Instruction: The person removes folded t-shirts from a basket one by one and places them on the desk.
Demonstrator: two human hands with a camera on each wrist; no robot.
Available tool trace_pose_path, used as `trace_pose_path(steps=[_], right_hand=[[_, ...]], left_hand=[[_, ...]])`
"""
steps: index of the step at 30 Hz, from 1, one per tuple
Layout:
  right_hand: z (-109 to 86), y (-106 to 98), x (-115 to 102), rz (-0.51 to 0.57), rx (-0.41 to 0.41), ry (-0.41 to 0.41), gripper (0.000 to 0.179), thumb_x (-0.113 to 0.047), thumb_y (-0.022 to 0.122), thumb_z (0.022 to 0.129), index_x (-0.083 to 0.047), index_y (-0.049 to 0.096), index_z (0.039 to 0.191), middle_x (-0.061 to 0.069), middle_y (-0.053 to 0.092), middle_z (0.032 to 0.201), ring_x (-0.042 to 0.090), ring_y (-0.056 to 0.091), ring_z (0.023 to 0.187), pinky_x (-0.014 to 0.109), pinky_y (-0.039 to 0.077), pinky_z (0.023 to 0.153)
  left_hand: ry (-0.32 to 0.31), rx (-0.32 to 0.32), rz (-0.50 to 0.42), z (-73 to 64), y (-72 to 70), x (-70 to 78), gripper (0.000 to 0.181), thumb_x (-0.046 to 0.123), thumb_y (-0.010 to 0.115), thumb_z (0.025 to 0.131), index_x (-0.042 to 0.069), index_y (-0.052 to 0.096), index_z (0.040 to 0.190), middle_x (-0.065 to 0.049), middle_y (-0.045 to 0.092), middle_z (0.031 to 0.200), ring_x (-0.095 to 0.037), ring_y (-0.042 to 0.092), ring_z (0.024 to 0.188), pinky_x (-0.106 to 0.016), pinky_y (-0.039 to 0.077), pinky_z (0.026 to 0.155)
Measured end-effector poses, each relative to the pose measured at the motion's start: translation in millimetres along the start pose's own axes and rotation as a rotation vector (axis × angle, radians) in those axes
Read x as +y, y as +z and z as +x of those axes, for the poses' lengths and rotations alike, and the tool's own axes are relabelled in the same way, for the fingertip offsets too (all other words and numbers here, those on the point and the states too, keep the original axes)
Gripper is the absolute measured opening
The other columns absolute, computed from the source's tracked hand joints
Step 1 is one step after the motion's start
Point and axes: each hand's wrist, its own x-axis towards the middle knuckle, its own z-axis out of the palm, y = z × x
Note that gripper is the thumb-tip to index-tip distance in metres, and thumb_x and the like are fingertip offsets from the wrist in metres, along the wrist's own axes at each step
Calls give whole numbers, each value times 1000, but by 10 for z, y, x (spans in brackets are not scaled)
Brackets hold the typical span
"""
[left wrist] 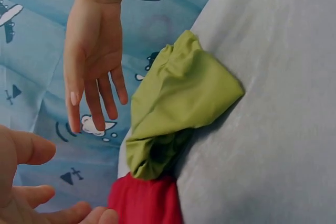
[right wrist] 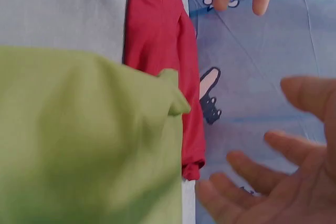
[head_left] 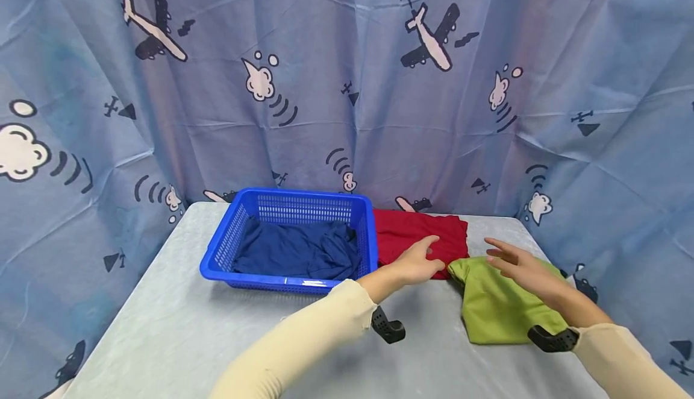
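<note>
A green cloth point(head_left: 496, 302), perhaps a garment, lies bunched at the right of the table, its near end overlapping or touching a red cloth point(head_left: 401, 230). Over the green cloth hovers my right hand point(head_left: 528, 272), fingers spread and holding nothing; the right wrist view shows its fingers point(right wrist: 252, 177) loosely bent beside the cloth. My left hand point(head_left: 414, 263) hangs above the red cloth with thumb and fingers apart, nothing in it. In the left wrist view, the green cloth point(left wrist: 178, 98) shows a gathered opening next to the red cloth point(left wrist: 147, 198).
A blue plastic basket point(head_left: 287, 281) stands at the left back of the table point(head_left: 179, 326), with a dark blue cloth point(head_left: 298, 248) lying inside. Behind and around the table hangs a blue curtain point(head_left: 303, 128) printed with airplanes. Each wrist wears a black strap device point(head_left: 387, 326).
</note>
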Motion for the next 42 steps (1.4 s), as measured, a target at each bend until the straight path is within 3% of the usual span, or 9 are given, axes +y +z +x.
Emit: trace_pose_path(steps=[3,6,10,12,14,20,26,32,42], right_hand=[[16,37,-61,19,-8,-54,64,-29,44,109,1,18,160,37,34,156,25,55,133,43,54,101],[38,60,-149,25,-12,-82,64,-27,45,109,0,18,161,36,36,155,27,55,132,41,55,99],[39,72,-294,28,-24,-105,64,-25,45,109,-1,18,161,37,37,154,42,49,136,41,57,97],[35,80,-367,34,-27,-115,65,-25,46,108,-2,17,161,36,37,154,28,54,134,33,57,94],[11,94,-417,42,-23,-125,66,-26,48,108,-5,18,162,34,38,155,22,53,134,23,54,91],[23,217,-560,29,-21,-194,67,-24,52,106,-3,21,161,32,41,153,49,45,139,11,46,91],[78,329,-674,30,-42,-255,65,-20,55,104,1,26,158,33,40,154,54,45,136,11,47,92],[128,432,-842,56,-49,-286,65,-20,57,103,-4,29,159,31,37,156,54,47,135,14,49,93],[215,686,-1118,85,-49,-381,58,-16,58,101,0,38,153,27,45,152,50,49,135,37,55,100]], left_hand=[[7,-20,4,-38,-98,2,62,19,60,96,18,41,155,-9,54,149,-24,51,139,-36,48,109],[20,-37,5,-90,-209,5,61,19,59,97,18,40,155,-10,54,149,-26,53,137,-37,49,108],[52,-67,1,-173,-386,-12,60,20,59,99,18,39,156,-11,55,148,-26,54,137,-38,51,107],[77,-88,-9,-226,-494,-24,60,19,58,100,17,38,156,-12,55,148,-25,53,137,-39,51,107],[103,-103,-29,-283,-595,-25,59,17,57,101,15,38,156,-14,55,148,-26,54,137,-40,51,107],[132,-71,-60,-473,-961,-148,59,14,54,102,16,34,158,-18,57,144,-33,62,126,-48,51,104],[113,4,1,-615,-1244,-389,62,13,54,101,18,32,158,-21,57,142,-34,65,120,-51,49,107],[69,70,25,-738,-1432,-548,62,15,55,101,23,32,158,-15,58,141,-32,65,118,-46,54,95],[33,92,30,-930,-1793,-675,54,13,50,104,15,36,156,-20,55,144,-36,62,123,-45,54,95]])
